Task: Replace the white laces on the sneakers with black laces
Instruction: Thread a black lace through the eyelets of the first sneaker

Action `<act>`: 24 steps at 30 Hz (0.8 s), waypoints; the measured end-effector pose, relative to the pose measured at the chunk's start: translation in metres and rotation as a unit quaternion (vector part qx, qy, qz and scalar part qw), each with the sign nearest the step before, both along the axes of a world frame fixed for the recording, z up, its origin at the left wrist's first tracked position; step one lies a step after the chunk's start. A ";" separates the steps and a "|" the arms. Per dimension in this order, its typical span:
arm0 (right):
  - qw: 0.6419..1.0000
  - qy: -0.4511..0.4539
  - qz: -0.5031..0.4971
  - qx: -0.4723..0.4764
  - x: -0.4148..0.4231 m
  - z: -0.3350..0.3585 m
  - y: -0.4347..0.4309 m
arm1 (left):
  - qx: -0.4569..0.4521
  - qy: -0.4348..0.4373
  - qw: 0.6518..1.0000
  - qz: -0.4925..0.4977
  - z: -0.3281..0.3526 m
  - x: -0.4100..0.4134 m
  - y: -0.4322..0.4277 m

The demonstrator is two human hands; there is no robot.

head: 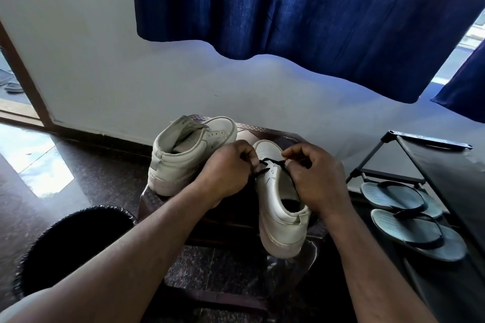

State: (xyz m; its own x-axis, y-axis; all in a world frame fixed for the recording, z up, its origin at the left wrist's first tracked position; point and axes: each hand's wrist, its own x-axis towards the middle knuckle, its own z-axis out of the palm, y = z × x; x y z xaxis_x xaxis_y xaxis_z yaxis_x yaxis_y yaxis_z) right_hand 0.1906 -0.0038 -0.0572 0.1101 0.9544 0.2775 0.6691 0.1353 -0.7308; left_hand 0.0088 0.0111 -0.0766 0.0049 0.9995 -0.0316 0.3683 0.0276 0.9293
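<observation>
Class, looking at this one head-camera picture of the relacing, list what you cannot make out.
1. Head view: the ends of the black lace, hidden inside the grip of the left hand and the right hand.
2. Head view: how many eyelets of the near sneaker are threaded, since both hands cover them.
3. Head view: the far-side eyelets of the far sneaker, turned away from the camera.
4. Head view: what the bin holds, because its inside is too dark.

The far sneaker (183,155) and the near sneaker (278,217) are white (soles greyed), the lace (271,162) black; the stool (273,134) is dark brown with a diamond texture, the curtain (301,8) deep blue, the sandals (409,228) grey-blue with black straps, the floor (105,165) dark speckled
</observation>
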 end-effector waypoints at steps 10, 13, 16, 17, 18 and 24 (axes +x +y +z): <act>0.994 0.103 0.040 -0.008 -0.008 0.011 0.001 | 0.073 -0.213 0.974 -0.033 0.019 -0.005 0.005; 0.993 0.086 0.078 0.007 -0.016 0.014 0.003 | 0.167 -0.196 0.966 -0.023 0.032 -0.008 0.001; 0.991 0.066 0.117 0.010 -0.022 0.016 0.003 | 0.253 -0.115 0.960 -0.024 0.038 -0.005 -0.003; 0.991 0.054 0.125 0.010 -0.023 0.016 0.002 | 0.276 -0.082 0.957 -0.025 0.038 -0.003 -0.004; 0.991 0.037 0.128 0.014 -0.024 0.016 0.002 | 0.299 -0.049 0.952 -0.030 0.039 -0.001 -0.006; 0.987 0.146 0.071 0.016 -0.020 0.016 0.003 | 0.318 0.055 0.946 -0.017 0.029 0.002 -0.001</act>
